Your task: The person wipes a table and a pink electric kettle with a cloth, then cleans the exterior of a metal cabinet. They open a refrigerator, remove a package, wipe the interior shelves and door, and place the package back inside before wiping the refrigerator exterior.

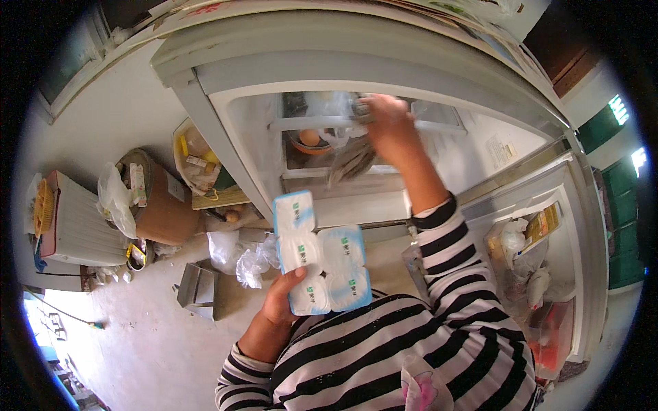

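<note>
My left hand (284, 298) holds a joined pack of several sealed yogurt cups (324, 254) by its lower left edge, lids up, in front of my body. My right hand (389, 120) reaches into an open refrigerator (347, 210) near its upper shelf and grips a blurred clear plastic bag (353, 159) with something greyish-brown in it. Behind the bag, an orange bowl (311, 149) with a brown egg (309, 137) sits on a shelf. The fingers of my right hand are partly hidden and blurred by motion.
The refrigerator door (581, 257) stands open at the right, its racks holding bags and packets. At the left are a brown bin (164, 205), a box of items (198, 164) and a white container (77, 221). Clear plastic bags (252, 257) and a metal dustpan (198, 291) lie on the floor.
</note>
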`<action>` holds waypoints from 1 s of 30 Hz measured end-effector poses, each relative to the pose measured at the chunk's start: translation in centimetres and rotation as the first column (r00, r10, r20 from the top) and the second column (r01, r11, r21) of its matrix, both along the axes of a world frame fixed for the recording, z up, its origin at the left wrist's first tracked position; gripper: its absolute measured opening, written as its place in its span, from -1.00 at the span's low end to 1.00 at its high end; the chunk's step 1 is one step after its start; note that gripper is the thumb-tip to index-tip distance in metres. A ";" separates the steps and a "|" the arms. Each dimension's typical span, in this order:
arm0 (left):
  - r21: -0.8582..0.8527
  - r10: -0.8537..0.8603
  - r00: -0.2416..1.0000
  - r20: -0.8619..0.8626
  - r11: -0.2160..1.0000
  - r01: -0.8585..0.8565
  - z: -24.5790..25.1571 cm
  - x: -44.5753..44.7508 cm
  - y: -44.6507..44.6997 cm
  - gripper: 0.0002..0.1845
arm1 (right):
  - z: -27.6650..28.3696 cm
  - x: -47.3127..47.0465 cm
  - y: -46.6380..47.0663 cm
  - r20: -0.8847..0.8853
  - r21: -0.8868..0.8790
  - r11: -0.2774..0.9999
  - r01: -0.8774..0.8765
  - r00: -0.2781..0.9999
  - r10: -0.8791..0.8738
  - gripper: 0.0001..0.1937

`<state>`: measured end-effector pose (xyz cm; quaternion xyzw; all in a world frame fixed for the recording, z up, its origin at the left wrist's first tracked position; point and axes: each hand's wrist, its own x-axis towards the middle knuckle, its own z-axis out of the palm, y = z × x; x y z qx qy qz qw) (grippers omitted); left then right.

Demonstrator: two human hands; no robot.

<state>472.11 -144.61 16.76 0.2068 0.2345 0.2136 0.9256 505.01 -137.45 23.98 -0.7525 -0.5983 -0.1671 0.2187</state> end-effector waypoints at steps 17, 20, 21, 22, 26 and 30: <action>0.151 0.565 0.821 0.077 0.808 -0.570 10.9 26.4 21.0 -0.57 | -0.6 5.9 -3.1 -0.111 0.027 0.970 0.241 0.965 -0.237 -0.63; 0.284 0.606 0.795 0.025 0.758 -0.587 10.2 27.6 23.4 -0.58 | -1.4 6.5 -2.9 -0.095 0.082 0.975 0.207 0.975 -0.199 -0.68; 0.371 0.623 0.782 0.000 0.727 -0.578 9.9 27.3 23.7 -0.58 | -1.6 6.7 -2.8 -0.109 0.015 0.976 0.218 0.971 -0.215 -0.70; 0.489 0.645 0.764 -0.030 0.676 -0.552 9.5 26.8 23.8 -0.58 | -1.8 6.8 -2.6 -0.094 0.006 0.979 0.206 0.974 -0.205 -0.73; 0.979 0.782 0.604 -0.157 0.203 -0.009 7.8 23.3 22.7 -0.59 | -2.6 7.3 -2.6 0.027 0.194 0.973 0.126 0.991 -0.134 -0.78; 0.817 0.837 0.518 -0.174 -0.171 0.551 6.9 21.2 21.4 -0.60 | -2.8 7.4 -3.1 -0.155 0.135 0.977 0.164 0.978 -0.143 -0.76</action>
